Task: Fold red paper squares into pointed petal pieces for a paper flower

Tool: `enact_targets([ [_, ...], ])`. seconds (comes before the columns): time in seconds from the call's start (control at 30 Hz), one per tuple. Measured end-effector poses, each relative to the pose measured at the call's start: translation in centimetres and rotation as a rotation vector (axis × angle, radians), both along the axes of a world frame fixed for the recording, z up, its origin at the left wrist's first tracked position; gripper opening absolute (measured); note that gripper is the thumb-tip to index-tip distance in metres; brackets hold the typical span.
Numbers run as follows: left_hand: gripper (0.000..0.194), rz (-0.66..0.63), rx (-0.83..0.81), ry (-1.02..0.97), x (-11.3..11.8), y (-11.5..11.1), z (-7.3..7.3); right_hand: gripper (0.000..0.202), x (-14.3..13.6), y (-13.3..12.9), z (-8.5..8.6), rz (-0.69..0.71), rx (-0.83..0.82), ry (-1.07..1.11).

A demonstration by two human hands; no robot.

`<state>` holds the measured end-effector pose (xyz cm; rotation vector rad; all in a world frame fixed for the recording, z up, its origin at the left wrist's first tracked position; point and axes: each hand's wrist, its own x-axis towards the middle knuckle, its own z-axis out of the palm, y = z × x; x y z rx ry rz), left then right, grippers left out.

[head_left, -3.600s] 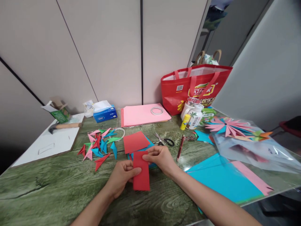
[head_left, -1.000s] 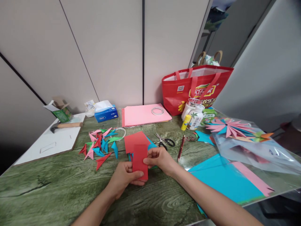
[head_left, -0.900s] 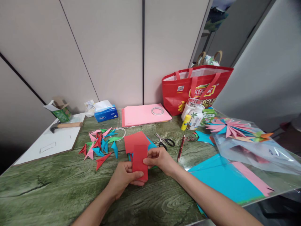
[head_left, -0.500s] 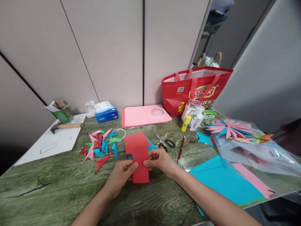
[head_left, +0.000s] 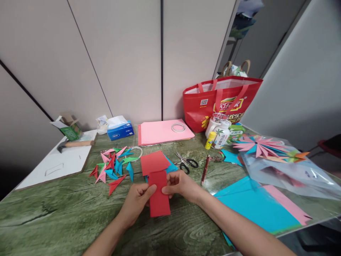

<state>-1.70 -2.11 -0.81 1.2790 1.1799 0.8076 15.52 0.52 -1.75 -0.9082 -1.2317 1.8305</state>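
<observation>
One red paper sits between left grip and right grip.

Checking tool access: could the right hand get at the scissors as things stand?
Probably yes: the scissors lie just beyond the right hand with nothing lying on them, though it should first release the red paper strip it pinches.

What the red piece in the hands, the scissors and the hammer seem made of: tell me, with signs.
Red piece: probably paper or thin card, matte; flat, straight-edged, without glare.
Scissors: blades look like metal, from their silvery grey; the black loops are probably plastic.
Hammer: handle apparently wood, from its tan color; head likely metal, dark and dull.
</observation>
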Motion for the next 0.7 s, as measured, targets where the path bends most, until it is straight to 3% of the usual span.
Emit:
enact_targets([
  [0.13, 0.048, 0.017, 0.164, 0.131, -0.2, 0.1, 0.1, 0.03, -0.2, -0.2, -0.1, 0.029, -0.007, 0.027],
  [0.27, 0.046, -0.038, 0.214, 0.239, -0.2, 0.0, 0.6, 0.029, -0.2, -0.3, -0.2, 0.069, 0.086, 0.01],
  [0.43, 0.045, -0.235, 0.18, 0.275, 0.1, -0.1, 1.1, 0.017, -0.1, -0.4, 0.2, -0.009, 0.323, -0.171],
  [0.57, 0.041, -0.278, 0.11, 0.279, 0.2, -0.3, 0.9, 0.013, -0.2, -0.9, 0.7, -0.036, 0.519, -0.284],
  [0.7, 0.037, -0.305, 0.127, 0.337, 0.4, -0.6, 0.4, 0.015, -0.6, -1.4, 0.2, 0.006, 0.583, -0.323],
])
